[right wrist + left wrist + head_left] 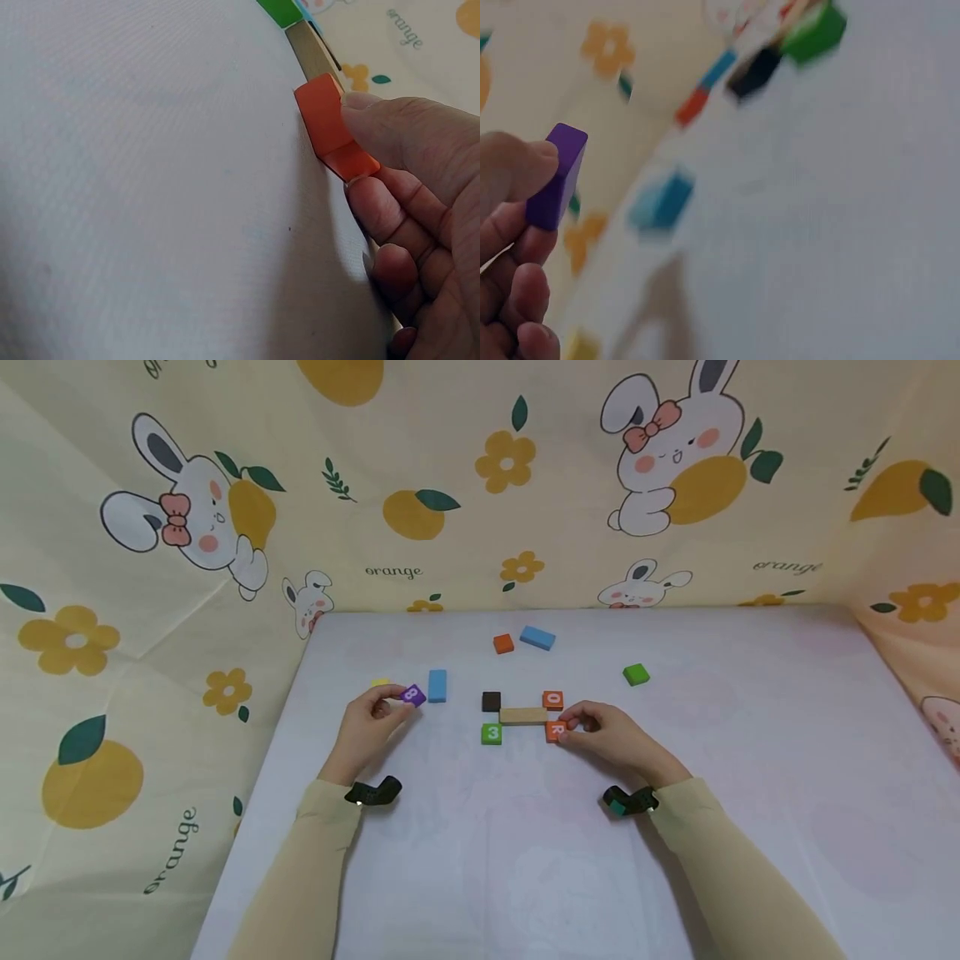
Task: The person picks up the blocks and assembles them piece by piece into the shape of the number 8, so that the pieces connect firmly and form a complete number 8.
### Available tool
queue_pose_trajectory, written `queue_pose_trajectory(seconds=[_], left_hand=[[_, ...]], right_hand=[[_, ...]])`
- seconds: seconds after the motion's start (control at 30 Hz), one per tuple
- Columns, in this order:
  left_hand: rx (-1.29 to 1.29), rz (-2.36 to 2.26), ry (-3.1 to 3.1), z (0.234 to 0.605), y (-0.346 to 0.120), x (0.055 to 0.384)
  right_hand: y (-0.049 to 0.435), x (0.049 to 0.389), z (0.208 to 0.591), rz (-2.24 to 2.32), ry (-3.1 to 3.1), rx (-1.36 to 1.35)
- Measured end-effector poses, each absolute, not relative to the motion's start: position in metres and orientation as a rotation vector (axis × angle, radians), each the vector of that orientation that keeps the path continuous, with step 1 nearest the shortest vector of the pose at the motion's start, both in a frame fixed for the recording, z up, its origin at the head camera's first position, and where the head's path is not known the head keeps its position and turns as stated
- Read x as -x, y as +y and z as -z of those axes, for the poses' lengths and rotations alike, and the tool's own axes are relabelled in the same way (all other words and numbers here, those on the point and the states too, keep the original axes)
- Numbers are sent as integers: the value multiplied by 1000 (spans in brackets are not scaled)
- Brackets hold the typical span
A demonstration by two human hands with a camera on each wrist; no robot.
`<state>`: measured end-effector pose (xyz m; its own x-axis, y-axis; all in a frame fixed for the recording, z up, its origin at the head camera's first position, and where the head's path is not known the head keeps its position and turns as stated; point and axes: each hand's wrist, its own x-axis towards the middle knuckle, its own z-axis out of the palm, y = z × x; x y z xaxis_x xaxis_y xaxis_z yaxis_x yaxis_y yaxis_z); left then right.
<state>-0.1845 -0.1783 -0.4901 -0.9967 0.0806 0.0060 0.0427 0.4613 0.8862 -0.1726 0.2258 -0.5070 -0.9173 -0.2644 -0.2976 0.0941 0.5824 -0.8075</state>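
Observation:
My left hand [369, 731] pinches a purple block [558, 176] between thumb and fingers. In the head view a white character shows on the purple block's face, and a blue block [437, 686] lies just to its right. The thumb and fingers of my right hand [618, 739] grip an orange block marked R [556, 732]. That block sits at the right end of a plain wooden block [522, 717]. Around the wooden block are an orange block marked O [552, 700], a black block [491, 702] and a green block marked 3 [491, 734].
Toward the back lie an orange block [503, 644] and another blue block [537, 637]. A green block [636, 674] is at the back right. Partly hidden behind my left hand is a yellow block [381, 682]. A printed cloth [450, 452] rises behind the white table [487, 860].

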Motion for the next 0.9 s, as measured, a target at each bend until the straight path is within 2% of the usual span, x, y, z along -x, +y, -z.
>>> queue_pose_trajectory(seconds=[0.3, 0.53, 0.9], left_hand=[[-378, -1442, 2628, 474, -108, 224], [-305, -1227, 2599, 478, -86, 249], [-282, -1068, 2612, 480, -68, 260]], right_hand=[[227, 172, 503, 1277, 2405, 116], [226, 173, 507, 1264, 2407, 104], [227, 173, 508, 1272, 2414, 88]])
